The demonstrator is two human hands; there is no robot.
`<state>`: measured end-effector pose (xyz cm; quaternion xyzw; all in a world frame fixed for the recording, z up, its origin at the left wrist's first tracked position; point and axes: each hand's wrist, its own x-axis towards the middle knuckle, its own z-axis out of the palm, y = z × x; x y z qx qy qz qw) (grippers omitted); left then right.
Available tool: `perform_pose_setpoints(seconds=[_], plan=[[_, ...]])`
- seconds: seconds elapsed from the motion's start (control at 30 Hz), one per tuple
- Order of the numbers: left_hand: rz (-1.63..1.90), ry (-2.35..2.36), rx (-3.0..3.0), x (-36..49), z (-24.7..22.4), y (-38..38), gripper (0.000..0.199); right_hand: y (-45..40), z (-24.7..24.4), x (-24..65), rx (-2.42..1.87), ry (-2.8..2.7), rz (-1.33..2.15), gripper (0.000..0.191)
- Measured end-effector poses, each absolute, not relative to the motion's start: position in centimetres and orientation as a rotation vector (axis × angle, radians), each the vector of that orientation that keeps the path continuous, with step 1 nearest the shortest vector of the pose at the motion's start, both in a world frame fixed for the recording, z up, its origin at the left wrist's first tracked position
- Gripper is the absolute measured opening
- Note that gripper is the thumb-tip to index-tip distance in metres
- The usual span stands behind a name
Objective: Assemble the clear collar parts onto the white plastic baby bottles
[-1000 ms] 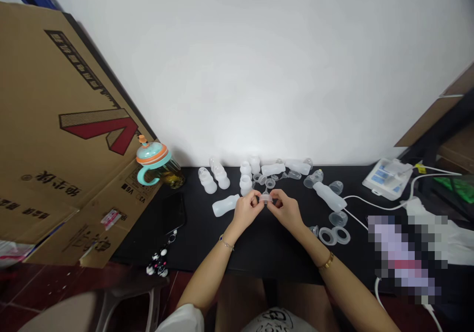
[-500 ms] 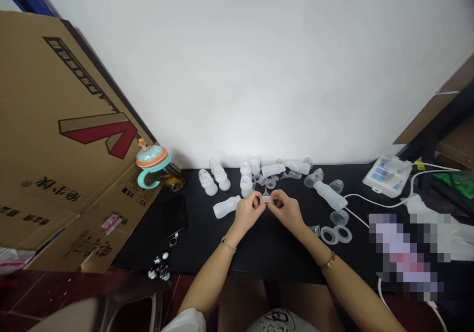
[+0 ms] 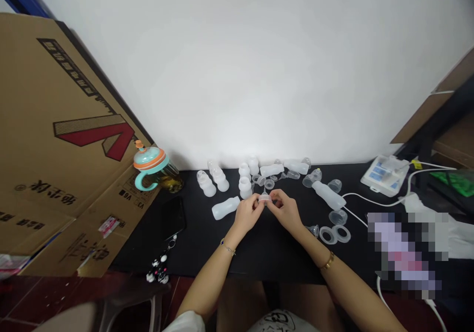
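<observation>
Between both hands, over the black table, is a clear bottle nipple seated in a collar ring, its tip pointing up. My left hand pinches the ring's left side, and my right hand pinches its right side. A white baby bottle lies on its side just left of my left hand. Behind the hands stand several open white bottles. Loose clear rings and nipples lie close behind the held part. Farther left, capped bottles stand in a group.
A teal-lidded jug and a phone with a charm strap are at left, beside a large carton. Rightward lie another bottle, clear domed caps, rings, a white plastic case and white cables.
The camera view has shifted slightly. Both hands still hold the nipple and ring in nearly the same place; the ring seems slightly tilted compared with before.
</observation>
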<state>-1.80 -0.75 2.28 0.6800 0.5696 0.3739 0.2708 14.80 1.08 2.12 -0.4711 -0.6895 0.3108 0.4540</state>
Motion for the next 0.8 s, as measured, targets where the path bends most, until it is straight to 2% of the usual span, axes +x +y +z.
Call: perform_pose_setpoints(seconds=[0.23,0.8], plan=[[1.02,1.576,1.862,-2.02,1.93,-0.62,0.038,0.98,1.9,14.54,-1.185,-1.791,0.733,0.024],[0.94,1.635,1.869,-2.04,1.88,-0.35,0.033,1.02,2.08,14.58,-1.28,-1.883,0.708,0.025]])
